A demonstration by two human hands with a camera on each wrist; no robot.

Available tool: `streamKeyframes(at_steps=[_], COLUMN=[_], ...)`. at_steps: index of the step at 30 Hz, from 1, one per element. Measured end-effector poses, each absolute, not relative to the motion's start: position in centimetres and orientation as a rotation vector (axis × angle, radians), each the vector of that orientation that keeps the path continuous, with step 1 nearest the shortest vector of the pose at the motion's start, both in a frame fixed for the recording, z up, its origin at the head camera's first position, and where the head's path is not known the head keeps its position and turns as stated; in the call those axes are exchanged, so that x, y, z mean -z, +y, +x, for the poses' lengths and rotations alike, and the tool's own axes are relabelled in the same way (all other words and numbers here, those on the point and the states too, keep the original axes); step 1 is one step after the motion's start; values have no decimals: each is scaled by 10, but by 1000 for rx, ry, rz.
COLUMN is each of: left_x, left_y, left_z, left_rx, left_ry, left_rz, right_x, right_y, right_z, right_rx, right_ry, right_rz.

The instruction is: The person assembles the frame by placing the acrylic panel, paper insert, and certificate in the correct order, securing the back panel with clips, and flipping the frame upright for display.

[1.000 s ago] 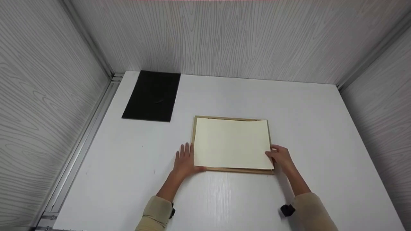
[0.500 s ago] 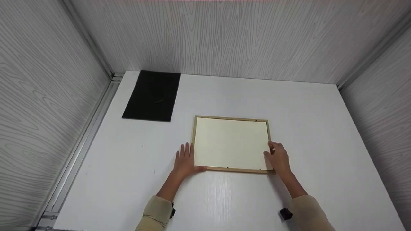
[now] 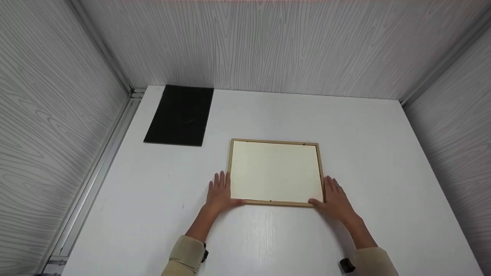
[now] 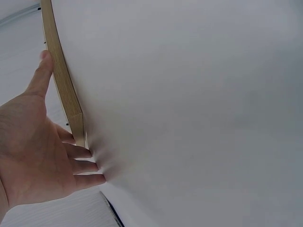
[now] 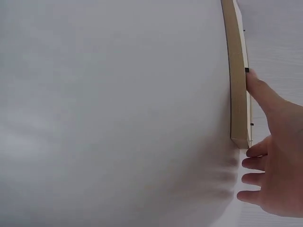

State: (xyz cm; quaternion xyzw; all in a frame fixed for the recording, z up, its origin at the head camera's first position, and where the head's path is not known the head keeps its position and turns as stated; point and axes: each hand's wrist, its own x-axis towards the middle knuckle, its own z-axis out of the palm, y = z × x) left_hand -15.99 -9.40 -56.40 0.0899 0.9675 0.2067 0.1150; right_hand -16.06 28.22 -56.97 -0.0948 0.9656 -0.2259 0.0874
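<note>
A light wooden picture frame [image 3: 276, 142] lies flat on the table, with small dark tabs along its inner edge. Inside its border sits a cream sheet [image 3: 275, 170]. My left hand [image 3: 219, 197] rests at the near left corner, fingers straight along the left side and thumb on the front edge. At the near right corner is my right hand [image 3: 337, 201], its fingers extended beside the right side and its thumb over the front edge. Both wrist views show the frame's wooden side, [image 4: 64, 71] with the thumb against it and the fingers spread around the corner.
A flat black rectangular panel [image 3: 178, 115] lies at the table's back left. The white table [image 3: 253, 245] meets grey wood-grain walls [image 3: 261, 46] at the back and sides. A metal rail [image 3: 96, 172] runs along the left edge.
The sheet, which overlapped the frame's right and far edges, now sits within the border. My right hand has let go of the edge and straightened its fingers; my left hand has stayed put.
</note>
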Motion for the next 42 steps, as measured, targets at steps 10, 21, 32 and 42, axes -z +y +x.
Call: streamKeyframes(at_steps=[10,21,32,42], left_x=[564,564,564,563], left_y=[-95,-92,-89,-90], left_z=[-159,-173,-197,-208], left_rx=[-609,-603,-558,-590], left_ry=[2847,2843,2845,2839], left_rz=[238,221,205,191], right_x=[579,577,582,583], right_y=[277,282,287,289], right_z=[-148,-165,-191,-203], right_rx=[565,462,497,532], right_ry=[2945,2961,2934,2913], right_rz=[-362,-394,-392,-390])
